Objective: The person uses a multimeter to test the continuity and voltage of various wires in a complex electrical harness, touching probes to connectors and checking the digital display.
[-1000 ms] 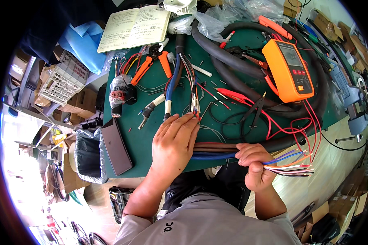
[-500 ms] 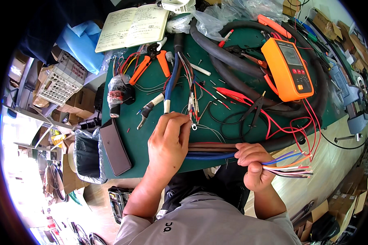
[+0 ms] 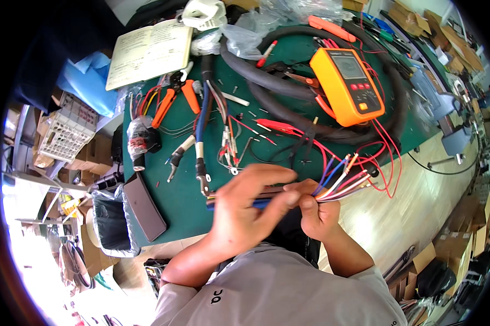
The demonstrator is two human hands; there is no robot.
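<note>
My right hand [image 3: 320, 214] is closed round a bundle of coloured wires [image 3: 347, 183]. Their blue, orange, white, red and black ends fan out to the right. Beside it, my left hand [image 3: 245, 209] has thumb and fingers apart, the tips close to the right hand; whether they touch the wires is unclear. Behind the left hand run thicker brown and blue wires, partly hidden. Farther off, a blue cable [image 3: 200, 130] ends in a metal lug [image 3: 204, 185]. Next to it lie a second lugged cable [image 3: 184, 146] and thin wires [image 3: 227, 127] with small terminals.
An orange clamp-style meter [image 3: 347, 87] rests over a coiled black cable [image 3: 277, 68] with red leads. Orange-handled pliers [image 3: 174, 100], an open notebook [image 3: 150, 51] and a dark phone-like case [image 3: 145, 206] lie left. A lined bin [image 3: 112, 223] stands beside the green table [image 3: 185, 217].
My left hand has left the lugged cable, uncovering its lug, and moved right towards the wire bundle, its fingers spreading. The right hand has shifted slightly left with the wires. The view has turned.
</note>
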